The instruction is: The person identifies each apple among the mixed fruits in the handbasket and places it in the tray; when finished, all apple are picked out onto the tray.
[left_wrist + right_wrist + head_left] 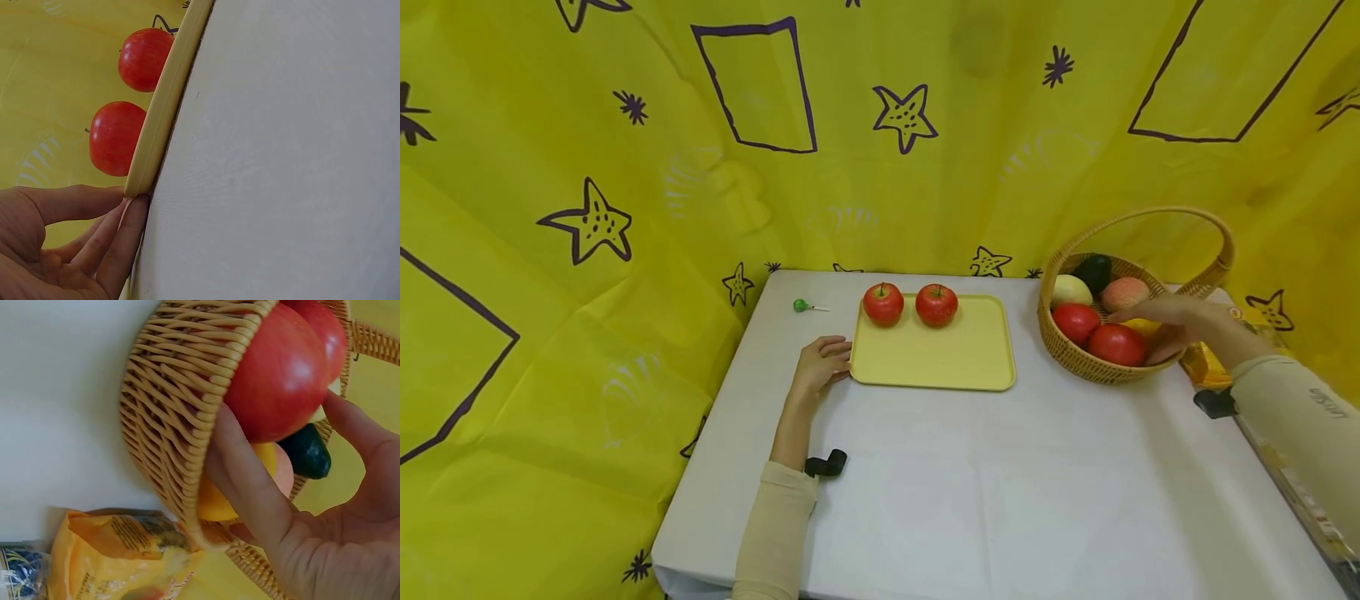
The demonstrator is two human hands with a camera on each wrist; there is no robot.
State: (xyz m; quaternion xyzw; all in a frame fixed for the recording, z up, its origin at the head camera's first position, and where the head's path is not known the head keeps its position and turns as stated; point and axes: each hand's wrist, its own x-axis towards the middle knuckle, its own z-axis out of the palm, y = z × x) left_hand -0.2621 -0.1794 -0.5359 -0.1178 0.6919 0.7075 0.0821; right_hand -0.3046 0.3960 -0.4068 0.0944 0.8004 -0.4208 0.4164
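Note:
At the left edge of the yellow tray [932, 358], my left hand [822, 367] pinches its rim between thumb and fingers [122, 244]. Two red apples [883, 304] with stems stand on the tray along its back side. My right hand [1176, 321] reaches into the wicker basket [1086, 364] at the right. Its thumb and fingers lie on either side of a large, smooth red fruit [275, 375], which still sits inside the rim. Around it are another red fruit [1077, 323], a pale round fruit [1071, 292], a pink one [1124, 293], a yellow one [215, 503] and a dark green one [306, 452].
A green lollipop [801, 306] lies behind my left hand. Orange-yellow packaging [112, 550] stands right beside the basket. The basket's tall handle [1150, 210] arches over the fruit. A yellow patterned curtain [850, 200] hangs behind the white table [955, 483].

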